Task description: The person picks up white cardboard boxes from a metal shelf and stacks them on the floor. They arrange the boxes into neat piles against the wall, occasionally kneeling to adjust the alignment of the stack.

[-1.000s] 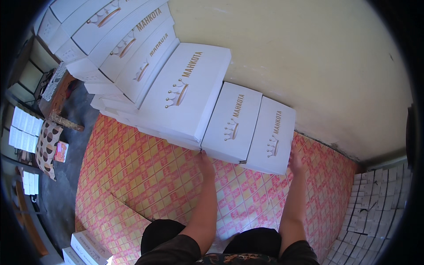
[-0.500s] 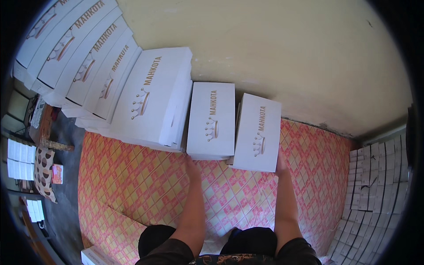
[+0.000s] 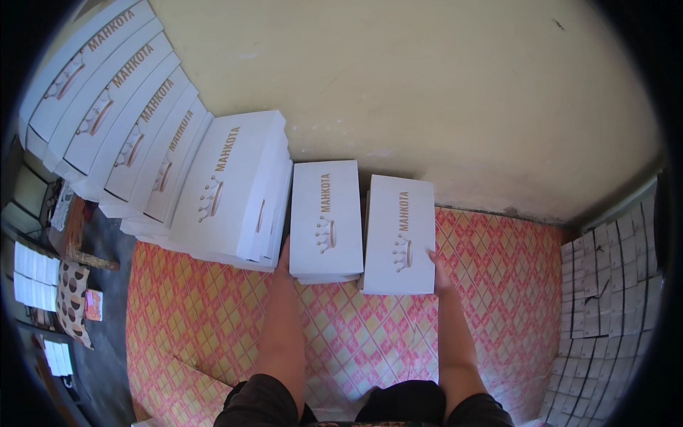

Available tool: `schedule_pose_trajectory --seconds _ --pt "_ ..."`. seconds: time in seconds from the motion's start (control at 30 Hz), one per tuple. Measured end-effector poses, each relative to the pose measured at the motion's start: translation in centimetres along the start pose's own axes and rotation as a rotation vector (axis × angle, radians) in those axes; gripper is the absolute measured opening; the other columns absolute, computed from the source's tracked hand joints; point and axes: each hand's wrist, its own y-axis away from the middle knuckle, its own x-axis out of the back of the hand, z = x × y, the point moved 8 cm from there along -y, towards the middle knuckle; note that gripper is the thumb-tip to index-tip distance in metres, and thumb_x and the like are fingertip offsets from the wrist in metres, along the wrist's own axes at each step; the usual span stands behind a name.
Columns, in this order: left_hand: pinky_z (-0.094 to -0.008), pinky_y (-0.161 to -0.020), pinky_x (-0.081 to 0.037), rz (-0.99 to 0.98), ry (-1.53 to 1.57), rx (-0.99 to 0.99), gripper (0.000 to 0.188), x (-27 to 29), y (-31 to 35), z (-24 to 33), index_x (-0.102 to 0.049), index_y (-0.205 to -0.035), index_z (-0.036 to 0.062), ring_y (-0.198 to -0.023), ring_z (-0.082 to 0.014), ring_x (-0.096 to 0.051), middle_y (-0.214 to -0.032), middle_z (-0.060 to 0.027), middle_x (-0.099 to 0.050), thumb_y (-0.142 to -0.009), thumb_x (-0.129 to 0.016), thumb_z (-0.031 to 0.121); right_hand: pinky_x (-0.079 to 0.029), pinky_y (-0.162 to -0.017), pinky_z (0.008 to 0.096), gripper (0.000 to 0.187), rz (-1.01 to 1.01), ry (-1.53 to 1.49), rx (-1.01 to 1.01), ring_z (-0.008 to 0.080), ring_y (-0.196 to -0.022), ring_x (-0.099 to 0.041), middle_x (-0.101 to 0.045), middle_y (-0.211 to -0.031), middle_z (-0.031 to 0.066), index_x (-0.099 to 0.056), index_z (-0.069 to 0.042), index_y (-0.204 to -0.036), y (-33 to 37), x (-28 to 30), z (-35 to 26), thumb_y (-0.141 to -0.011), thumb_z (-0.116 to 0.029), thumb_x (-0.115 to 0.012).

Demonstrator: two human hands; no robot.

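Right fingers [image 3: 436,263] over right edge of right white box [image 3: 400,231], left fingers [image 3: 284,261] at left side of left white box [image 3: 325,217]; spread and hold partly hidden, can't tell. Slight gap between the two, both long axes running away from fingers toward wall [image 3: 441,92].

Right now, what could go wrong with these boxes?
The left hand has its fingers between the middle box and the taller stack, so they might get pinched. The right hand touches the right box toward its near end, so a push could twist it.
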Motion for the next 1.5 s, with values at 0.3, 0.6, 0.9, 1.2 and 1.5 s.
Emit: schedule_pose_trajectory --seconds 0.3,0.6,0.9,1.2,1.5 --pt "-0.0315 -0.077 -0.048 -0.208 0.103 -0.154 0.045 -1.7 0.2 0.6 -0.053 -0.114 0.0063 -0.093 -0.0185 -0.056 -0.100 -0.0060 -0.059 -0.087 -0.044 0.042 -0.034 -0.095 0.0301 0.064 0.065 0.022 0.017 0.0223 -0.112 -0.045 -0.047 -0.124 0.0131 -0.036 0.000 -0.129 -1.6 0.0 -1.1 -0.086 -0.047 -0.043" --pt "-0.0310 -0.079 -0.048 -0.422 0.038 0.039 0.050 -8.0 -0.1 -4.0 -0.051 -0.118 0.0041 -0.096 -0.0192 -0.056 -0.107 -0.0081 -0.058 -0.087 -0.045 0.043 -0.039 -0.091 0.0342 0.066 0.200 -0.030 0.070 0.0248 -0.108 -0.049 -0.049 -0.121 0.0147 -0.038 0.001 -0.127 3.0 5.6 -3.0 -0.083 -0.048 -0.047" --pt "-0.0328 -0.083 -0.046 -0.578 -0.005 -0.071 0.057 -11.5 -2.7 -6.2 -0.047 -0.122 0.0039 -0.099 -0.0179 -0.055 -0.112 -0.0083 -0.056 -0.087 -0.043 0.048 -0.042 -0.087 0.0355 0.063 0.321 -0.123 0.175 0.0263 -0.103 -0.051 -0.052 -0.117 0.0149 -0.043 0.000 -0.124 2.8 11.3 -4.4 -0.079 -0.044 -0.054" --pt "-0.0321 -0.080 -0.049 -0.618 -0.001 -0.061 0.053 -15.5 0.1 -4.7 -0.046 -0.122 0.0028 -0.097 -0.0179 -0.056 -0.109 -0.0077 -0.056 -0.089 -0.043 0.044 -0.045 -0.080 0.0339 0.060 0.358 -0.233 0.181 0.0246 -0.096 -0.054 -0.055 -0.109 0.0136 -0.046 -0.002 -0.120 0.8 12.7 -5.0 -0.078 -0.043 -0.057" --pt "-0.0313 -0.081 -0.045 -0.649 -0.101 -0.062 0.067 -15.4 -1.6 -6.5 -0.040 -0.127 0.0033 -0.100 -0.0178 -0.052 -0.116 -0.0075 -0.052 -0.087 -0.036 0.057 -0.042 -0.082 0.0320 0.059 0.243 0.019 0.029 0.0219 -0.093 -0.054 -0.057 -0.106 0.0115 -0.049 -0.003 -0.117 -0.5 13.3 -5.6 -0.078 -0.046 -0.054"
